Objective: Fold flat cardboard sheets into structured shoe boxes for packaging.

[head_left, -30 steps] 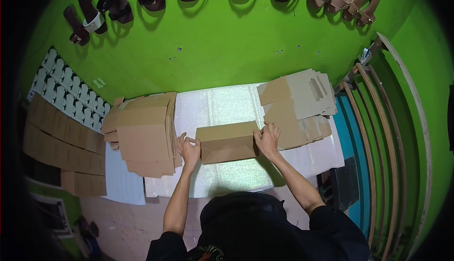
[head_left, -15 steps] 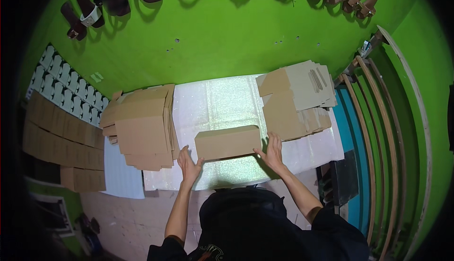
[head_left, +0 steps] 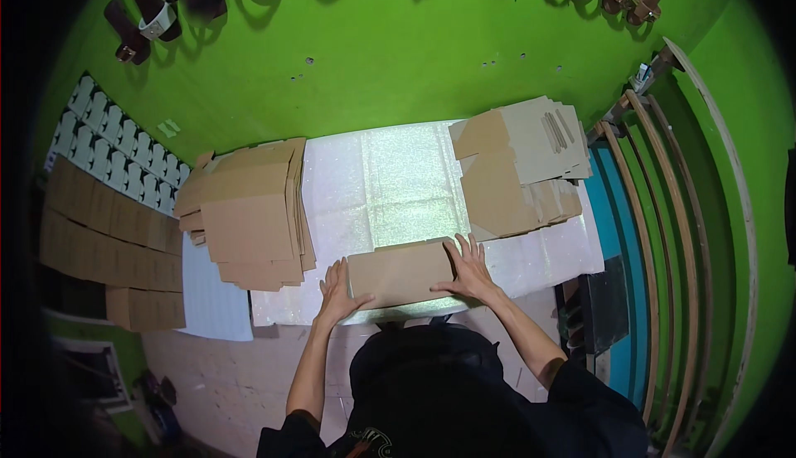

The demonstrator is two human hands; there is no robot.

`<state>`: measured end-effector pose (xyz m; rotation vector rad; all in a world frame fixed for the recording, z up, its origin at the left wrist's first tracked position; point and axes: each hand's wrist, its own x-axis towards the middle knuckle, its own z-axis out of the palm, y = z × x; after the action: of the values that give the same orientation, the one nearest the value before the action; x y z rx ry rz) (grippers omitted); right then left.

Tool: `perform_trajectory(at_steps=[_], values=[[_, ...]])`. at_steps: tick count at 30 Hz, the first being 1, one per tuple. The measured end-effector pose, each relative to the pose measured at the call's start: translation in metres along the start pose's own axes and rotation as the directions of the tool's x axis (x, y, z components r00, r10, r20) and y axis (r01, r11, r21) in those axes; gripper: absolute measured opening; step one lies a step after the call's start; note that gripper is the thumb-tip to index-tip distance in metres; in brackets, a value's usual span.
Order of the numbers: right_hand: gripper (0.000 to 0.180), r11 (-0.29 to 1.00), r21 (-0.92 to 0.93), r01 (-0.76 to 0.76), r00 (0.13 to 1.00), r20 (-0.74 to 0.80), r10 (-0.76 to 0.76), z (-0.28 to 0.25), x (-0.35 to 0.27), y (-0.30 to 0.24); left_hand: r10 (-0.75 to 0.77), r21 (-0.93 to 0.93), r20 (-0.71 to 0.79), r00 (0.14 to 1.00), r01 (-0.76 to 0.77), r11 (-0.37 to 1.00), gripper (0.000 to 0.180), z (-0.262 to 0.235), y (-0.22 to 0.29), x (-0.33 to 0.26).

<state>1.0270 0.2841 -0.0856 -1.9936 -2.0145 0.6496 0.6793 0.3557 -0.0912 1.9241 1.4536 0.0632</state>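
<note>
A brown, oblong cardboard box [head_left: 400, 276] lies near the front edge of the table, its long side running left to right. My left hand [head_left: 337, 294] is against its left end, fingers pointing away from me and thumb at the near corner. At the right end, my right hand [head_left: 469, 273] grips the box, thumb reaching along the near side and fingers spread over the far corner. The box is held between both hands. Its underside and its inside are hidden.
Flat cardboard blanks are piled at the left [head_left: 249, 222] and more lie at the right [head_left: 497, 189] of the white, shiny-covered table [head_left: 406, 168]. Brown boxes [head_left: 108, 234] stand farther left. A wooden rack [head_left: 663, 251] stands at the right; sandals [head_left: 157, 19] hang on the green wall.
The box has moved toward me, and more of its broad face now shows. My right hand has moved in onto its right end; my left hand has closed up to the left end.
</note>
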Motion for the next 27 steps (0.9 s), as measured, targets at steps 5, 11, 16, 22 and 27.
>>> perform_trajectory(at_steps=[5, 11, 16, 22, 27], values=[[0.102, 0.996, -0.016, 0.09, 0.994, 0.069, -0.088, -0.004, 0.032, -0.014, 0.142, 0.209, -0.013, 0.99, -0.136, 0.968, 0.128, 0.001, 0.016, 0.017], [0.092, 0.981, -0.144, 0.128, 0.985, 0.133, -0.109, 0.005, 0.064, -0.022, 0.135, 0.307, 0.018, 0.991, -0.134, 0.942, 0.132, 0.002, 0.031, 0.028], [0.041, 1.0, -0.015, 0.026, 0.994, 0.106, -0.024, 0.02, 0.087, -0.024, 0.122, 0.309, -0.002, 0.992, -0.116, 0.944, 0.134, 0.005, 0.033, 0.028], [0.019, 0.988, 0.087, 0.128, 0.992, -0.009, -0.128, 0.007, 0.095, -0.026, 0.063, 0.323, -0.117, 0.991, -0.022, 0.946, 0.137, 0.01, 0.038, 0.014], [0.011, 0.935, 0.104, 0.34, 0.931, -0.175, -0.32, -0.018, 0.08, -0.039, 0.062, 0.186, -0.341, 0.938, 0.003, 0.983, 0.137, 0.017, 0.039, -0.013]])
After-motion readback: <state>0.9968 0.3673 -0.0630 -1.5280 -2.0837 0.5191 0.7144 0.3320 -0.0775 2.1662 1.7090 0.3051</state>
